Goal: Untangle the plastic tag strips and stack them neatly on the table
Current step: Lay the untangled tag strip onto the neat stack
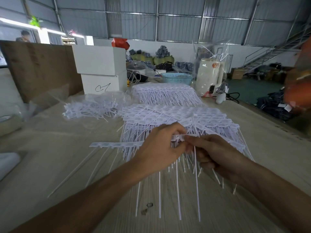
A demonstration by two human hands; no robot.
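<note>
The fingers [182, 132] of the left hand [159, 145] and those of the right hand [217, 152] meet on the head bar of one tag strip [117, 145], both sets curled and pinching it; the strip's bar runs out to the left of the left hand, and its thin white tails hang toward the viewer over the bench [50, 157]; just behind the hands, partly hidden by them, lies the near stack of strips [176, 115], laid flat with heads away and tails toward the hands; behind that stack sits a second stack [166, 93]; left of the near stack a loose tangle of strips [87, 108] spills from a clear plastic bag [101, 98]; behind the tangle stand two white boxes [101, 71], one on the other; behind the second stack is a blue basket [176, 79], and right of it a cream appliance [210, 76] in clear wrap.
</note>
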